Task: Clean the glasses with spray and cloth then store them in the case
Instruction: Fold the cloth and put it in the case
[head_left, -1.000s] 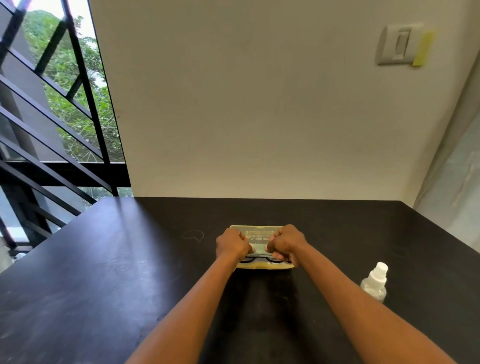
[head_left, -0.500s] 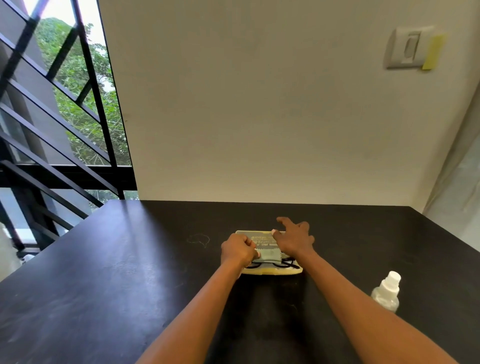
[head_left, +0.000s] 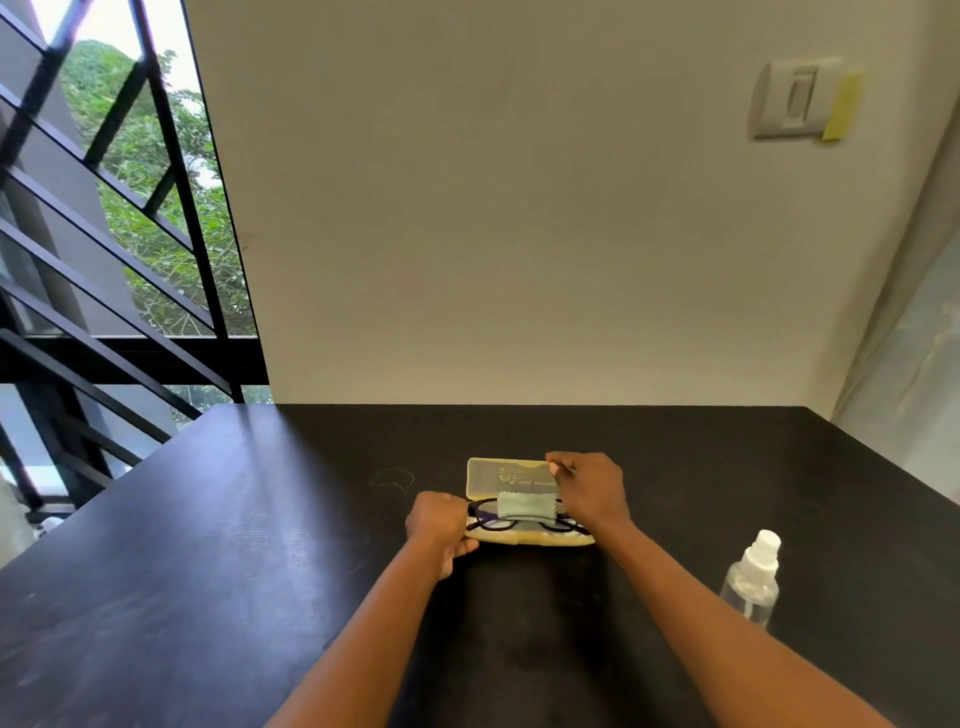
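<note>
A pale yellow glasses case (head_left: 506, 475) lies open in the middle of the black table (head_left: 260, 545), its lid raised. Black-framed glasses (head_left: 491, 519) rest inside, with a folded grey-green cloth (head_left: 525, 506) draped over their middle. My left hand (head_left: 439, 525) grips the left end of the case base. My right hand (head_left: 589, 488) pinches the upper right corner of the lid. A clear spray bottle (head_left: 753, 579) with a white cap stands upright to the right, apart from both hands.
A cream wall rises behind the table's far edge, with a light switch (head_left: 795, 98) high on the right. A window with black bars (head_left: 119, 249) is to the left. A pale curtain (head_left: 914, 364) hangs at the right.
Both hands were curled over the case's middle. The right hand reached back and took the lid's upper right corner; the left hand shifted to the case's left end. The glasses and cloth now show.
</note>
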